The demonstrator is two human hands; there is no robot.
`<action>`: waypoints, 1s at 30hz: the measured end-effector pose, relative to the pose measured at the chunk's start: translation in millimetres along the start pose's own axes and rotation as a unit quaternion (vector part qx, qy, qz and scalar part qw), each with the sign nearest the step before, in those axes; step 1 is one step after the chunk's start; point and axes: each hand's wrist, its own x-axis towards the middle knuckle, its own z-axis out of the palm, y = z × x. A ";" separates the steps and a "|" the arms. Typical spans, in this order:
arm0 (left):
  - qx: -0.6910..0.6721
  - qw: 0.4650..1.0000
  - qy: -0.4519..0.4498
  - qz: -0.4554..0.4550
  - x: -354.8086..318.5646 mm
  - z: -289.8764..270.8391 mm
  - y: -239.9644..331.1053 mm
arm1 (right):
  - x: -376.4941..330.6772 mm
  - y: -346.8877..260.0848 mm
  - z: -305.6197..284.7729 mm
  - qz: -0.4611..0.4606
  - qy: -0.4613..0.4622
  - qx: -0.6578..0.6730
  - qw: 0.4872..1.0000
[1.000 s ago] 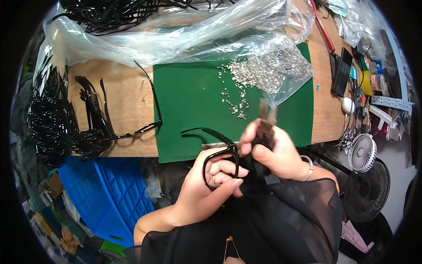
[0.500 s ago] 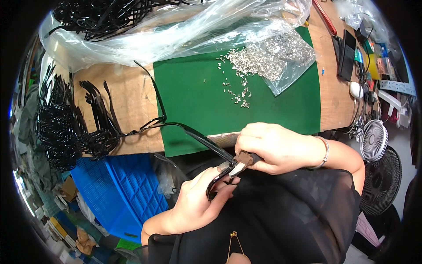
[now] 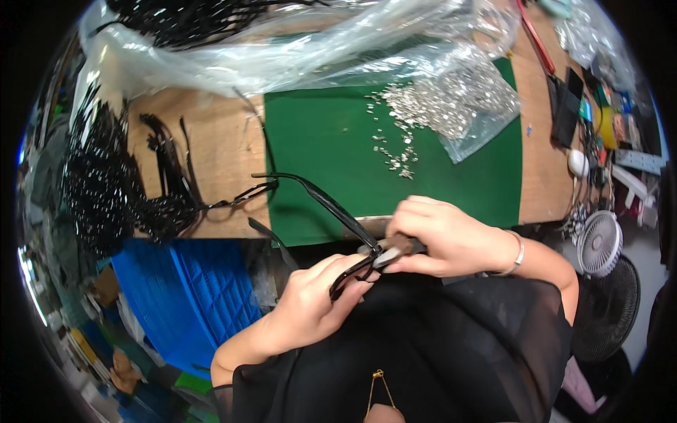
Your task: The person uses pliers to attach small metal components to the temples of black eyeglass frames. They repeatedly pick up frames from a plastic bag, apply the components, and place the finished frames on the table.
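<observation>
Over the green mat [image 3: 451, 180] at the desk [image 3: 211, 151] edge, our left hand [image 3: 310, 307] pinches a black eyeglass frame [image 3: 349, 271] while our right hand [image 3: 441, 236] clamps pliers [image 3: 395, 248] onto its hinge. We judge a hard squeeze could crack the plastic. The plier tips and any small metal piece stay hidden.

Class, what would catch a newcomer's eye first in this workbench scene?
Near the middle, the left hand holds a black glasses frame while the right hand presses pliers to it. Behind lies a green mat strewn with small silver parts, and a blue crate sits lower left.
</observation>
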 end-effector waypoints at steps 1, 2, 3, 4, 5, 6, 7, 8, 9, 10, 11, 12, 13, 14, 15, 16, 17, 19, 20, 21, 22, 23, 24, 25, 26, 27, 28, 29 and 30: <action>0.006 1.000 0.009 -0.006 -1.3 -7.7 -1.2 | -1.4 1.3 -5.2 0.036 -0.045 0.001 0.998; 0.013 1.000 0.018 -0.014 -3.4 -16.0 -3.2 | -2.6 2.5 -6.0 0.055 -0.042 -0.012 0.998; 0.011 0.999 0.038 -0.005 -5.0 -23.9 -9.2 | -4.2 5.8 -6.3 0.081 -0.029 -0.028 0.996; -0.014 0.998 0.031 -0.052 -3.1 -32.8 -11.3 | -5.3 6.9 -5.0 0.111 -0.013 -0.049 0.992; -0.027 0.998 0.019 -0.058 2.6 -39.6 -15.9 | -1.9 6.4 -0.4 0.128 0.021 -0.050 0.990; -0.039 0.997 0.001 -0.060 11.9 -45.2 -21.3 | -0.4 7.8 5.1 0.137 0.054 -0.036 0.988; -0.031 0.998 -0.001 -0.050 17.9 -51.1 -28.7 | 2.1 7.0 7.4 0.128 0.046 -0.022 0.990; 0.016 0.998 -0.002 -0.067 21.7 -61.4 -27.1 | 4.4 6.4 7.5 0.120 0.039 -0.008 0.992; 0.196 0.980 -0.005 0.037 24.3 -74.4 -22.9 | 3.8 9.0 8.2 0.103 0.048 -0.016 0.993; 0.366 0.919 -0.003 0.146 26.4 -87.0 -19.0 | 4.4 11.4 7.5 0.127 0.053 -0.010 0.990; 0.420 0.894 0.035 0.155 25.3 -90.8 -19.1 | 4.5 14.2 6.0 0.151 0.059 -0.004 0.987; 0.513 0.846 0.074 0.122 30.3 -92.0 -21.0 | 3.9 15.4 3.0 0.176 0.066 0.000 0.982; 0.536 0.835 0.096 0.079 34.1 -91.7 -38.9 | 8.9 16.5 1.3 0.173 0.088 0.002 0.981; 0.556 0.822 0.117 0.036 39.4 -90.0 -58.2 | 10.3 16.2 0.7 0.163 0.093 -0.002 0.982; 0.585 0.803 0.112 -0.008 43.7 -86.0 -62.4 | 10.6 18.3 1.7 0.155 0.101 -0.003 0.983; 0.562 0.820 0.106 0.003 45.8 -88.6 -65.0 | 9.9 19.3 1.1 0.147 0.108 -0.003 0.983; 0.538 0.837 0.100 0.013 46.8 -94.5 -67.2 | 6.5 19.7 -2.4 0.142 0.112 0.023 0.983; 0.521 0.845 0.086 0.086 49.9 -100.1 -56.1 | -4.7 22.1 -2.5 0.179 0.128 0.013 0.975; 0.489 0.859 0.091 0.120 56.2 -102.8 -44.9 | -8.0 23.2 -3.9 0.198 0.136 0.008 0.971; 0.455 0.872 0.089 0.155 68.9 -102.3 -30.8 | -10.9 24.7 -3.0 0.217 0.143 0.008 0.965; 0.421 0.884 0.088 0.185 81.6 -102.4 -20.0 | -11.4 26.1 2.2 0.209 0.140 0.002 0.968; 0.398 0.886 0.124 0.205 100.9 -104.1 -10.3 | -8.6 29.6 6.0 0.194 0.135 -0.008 0.972; 0.372 0.886 0.162 0.226 129.1 -109.1 0.9 | -5.6 30.3 5.7 0.179 0.128 -0.021 0.975; 0.439 0.792 0.245 0.347 169.2 -122.1 11.5 | 0.1 23.5 3.6 0.147 0.115 -0.041 0.982; 0.480 0.748 0.305 0.342 207.3 -136.9 21.6 | 3.8 21.1 3.8 0.134 0.107 -0.038 0.984; 0.519 0.708 0.360 0.315 239.1 -151.0 23.3 | 6.3 20.0 3.0 0.113 0.099 -0.080 0.985; 0.554 0.666 0.410 0.286 261.0 -158.0 20.6 | 6.1 22.1 2.4 0.093 0.090 -0.122 0.984; 0.569 0.670 0.394 0.269 269.9 -157.7 21.5 | 0.4 29.4 2.9 0.066 0.094 -0.177 0.978; 0.579 0.678 0.369 0.263 282.3 -151.3 27.2 | -10.6 31.7 -3.3 0.082 0.102 -0.182 0.974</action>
